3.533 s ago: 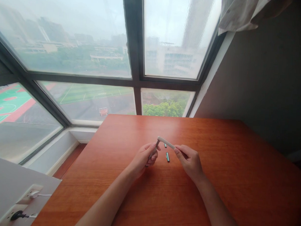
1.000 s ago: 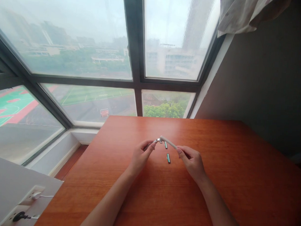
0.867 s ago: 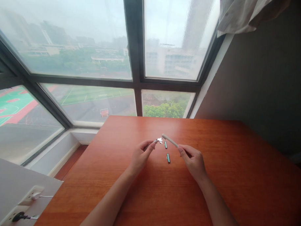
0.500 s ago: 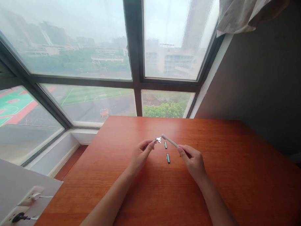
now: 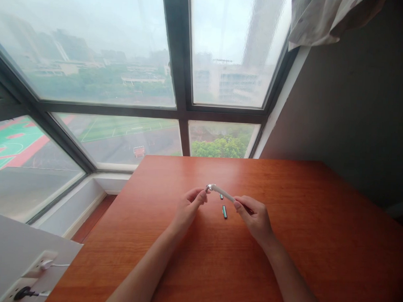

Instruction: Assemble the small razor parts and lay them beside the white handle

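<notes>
My left hand (image 5: 190, 206) is closed, thumb and fingers pinching a razor handle (image 5: 207, 188) whose shiny metal end points away to the right. My right hand (image 5: 255, 213) grips a slim, pale grey stick with a rounded tip (image 5: 224, 194); its exact kind is unclear. The stick's tip meets or overlaps the metal end of the razor handle, above the table. Below the stick lies one small razor cartridge (image 5: 221, 197), partly hidden by it. A second razor cartridge (image 5: 224, 212), dark with a greenish strip, rests nearer to me between my hands.
The reddish-brown wooden table (image 5: 317, 243) reaches to a window with dark frames (image 5: 183, 113). At the lower left, a wall socket (image 5: 39, 264) has plugs and cables in it. A pale curtain (image 5: 325, 23) hangs at the upper right.
My right hand has moved slightly left and down, bringing the stick's tip onto the razor handle's metal end. The stick now covers part of the farther cartridge. My left hand has barely moved.
</notes>
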`<action>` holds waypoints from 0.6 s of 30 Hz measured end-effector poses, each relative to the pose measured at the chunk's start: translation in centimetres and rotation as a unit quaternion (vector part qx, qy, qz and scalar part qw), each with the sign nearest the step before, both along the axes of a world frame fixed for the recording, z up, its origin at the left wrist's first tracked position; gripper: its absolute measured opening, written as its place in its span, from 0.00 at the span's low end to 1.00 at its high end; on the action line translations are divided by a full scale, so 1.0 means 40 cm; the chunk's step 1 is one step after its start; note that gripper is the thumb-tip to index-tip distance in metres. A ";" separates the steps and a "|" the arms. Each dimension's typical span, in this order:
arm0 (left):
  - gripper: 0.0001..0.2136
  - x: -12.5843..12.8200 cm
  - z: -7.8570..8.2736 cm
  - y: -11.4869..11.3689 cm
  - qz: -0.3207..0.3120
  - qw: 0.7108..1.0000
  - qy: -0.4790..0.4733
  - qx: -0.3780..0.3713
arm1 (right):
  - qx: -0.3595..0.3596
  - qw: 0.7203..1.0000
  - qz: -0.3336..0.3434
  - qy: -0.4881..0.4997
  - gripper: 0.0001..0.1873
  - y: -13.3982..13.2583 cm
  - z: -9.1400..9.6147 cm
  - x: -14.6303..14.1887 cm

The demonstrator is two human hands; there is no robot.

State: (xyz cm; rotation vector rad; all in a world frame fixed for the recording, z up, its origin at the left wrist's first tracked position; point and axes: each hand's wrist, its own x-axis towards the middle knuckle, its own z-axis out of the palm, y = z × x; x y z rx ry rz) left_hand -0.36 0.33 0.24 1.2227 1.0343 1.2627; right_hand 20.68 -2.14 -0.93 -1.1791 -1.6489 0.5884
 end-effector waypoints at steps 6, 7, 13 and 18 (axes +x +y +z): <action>0.16 0.006 -0.001 0.000 -0.002 1.000 -0.025 -0.012 | -0.008 1.000 0.008 0.008 0.14 0.000 0.000 -0.003; 0.16 0.005 -0.003 0.001 -0.001 1.000 -0.029 -0.014 | -0.010 1.000 0.005 0.008 0.14 0.001 -0.001 -0.003; 0.16 0.002 -0.009 0.003 -0.005 0.999 -0.033 -0.018 | -0.014 1.000 0.002 0.009 0.14 0.006 -0.006 -0.002; 0.16 0.002 -0.006 0.001 -0.016 0.999 -0.027 -0.014 | -0.008 0.999 -0.028 0.019 0.15 0.007 -0.006 -0.001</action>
